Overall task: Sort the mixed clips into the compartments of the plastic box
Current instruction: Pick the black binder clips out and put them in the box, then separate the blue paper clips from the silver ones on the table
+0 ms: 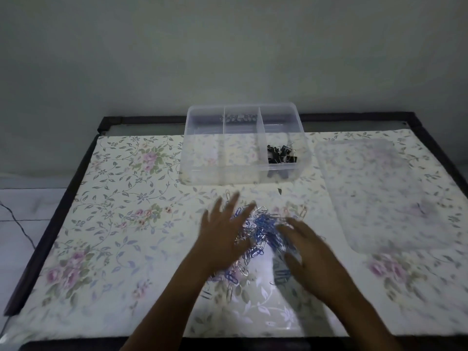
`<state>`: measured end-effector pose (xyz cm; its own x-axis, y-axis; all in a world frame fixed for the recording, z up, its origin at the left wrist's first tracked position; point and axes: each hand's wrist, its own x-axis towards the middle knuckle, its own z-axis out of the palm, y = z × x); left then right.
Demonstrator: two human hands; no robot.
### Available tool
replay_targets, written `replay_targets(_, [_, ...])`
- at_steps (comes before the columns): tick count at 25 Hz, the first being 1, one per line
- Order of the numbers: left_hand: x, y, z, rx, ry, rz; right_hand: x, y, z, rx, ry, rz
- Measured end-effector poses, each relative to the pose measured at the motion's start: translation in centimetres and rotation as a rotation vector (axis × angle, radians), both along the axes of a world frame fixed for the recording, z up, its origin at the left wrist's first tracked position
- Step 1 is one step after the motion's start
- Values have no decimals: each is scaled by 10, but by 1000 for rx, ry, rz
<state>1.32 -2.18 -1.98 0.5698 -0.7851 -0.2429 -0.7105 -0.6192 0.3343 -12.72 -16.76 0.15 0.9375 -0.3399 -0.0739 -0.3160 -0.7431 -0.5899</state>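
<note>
Step in hand: spreading the mixed pile, no sorting pick begun.

Your left hand [222, 231] and right hand [309, 252] lie flat on the paper clips [263, 224], fingers straight and splayed, grasping nothing; both are motion-blurred.

The clips, blue and silver, sit heaped on the floral cloth [114, 198] between your hands, near the front of the plastic box [228, 176].

Next move, in my judgement: separate one colour, pinch a few, carry them to a free compartment.

Box contents:
- Front-right compt.: black binder clips [282, 154].
- Rear-middle compt.: small dark items [239, 117], too blurred to ID.
- Other compts.: nothing discernible.

The lid [379, 193] lies to the right of the box.
</note>
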Motion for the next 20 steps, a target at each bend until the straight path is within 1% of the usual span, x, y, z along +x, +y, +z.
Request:
replay_targets(1, [-15,0,-4,69,27,-68,-11,8,-9,-21,167,46])
replay_targets(2, [-27,1,-5,138,32,-103,-16,16,-13,-37,279,64])
replay_targets(4, [-43,6,-3,199,18,-75,-16,29,-10,-64,366,118])
replay_targets(6, [-42,17,4,197,20,-15,-15,41,-7,-67,374,208])
replay_targets(8, [-36,27,10,161,44,43,-15,47,-7,-8,348,269])
replay_targets(10, [-37,32,12,162,82,98,-9,43,-5,9,298,248])
replay_targets(12, [-38,22,9,201,108,85,4,29,-9,-37,226,203])
replay_targets(14, [-30,7,0,240,79,44,18,11,-14,-62,110,187])
replay_targets(16, [-14,-1,-9,182,33,78,24,-8,-20,-58,26,112])
replay_targets(18, [-5,0,-15,98,16,142,23,-22,-25,-64,-54,-18])
replay_targets(20, [-7,0,-14,60,41,128,23,-28,-31,-90,-69,-124])
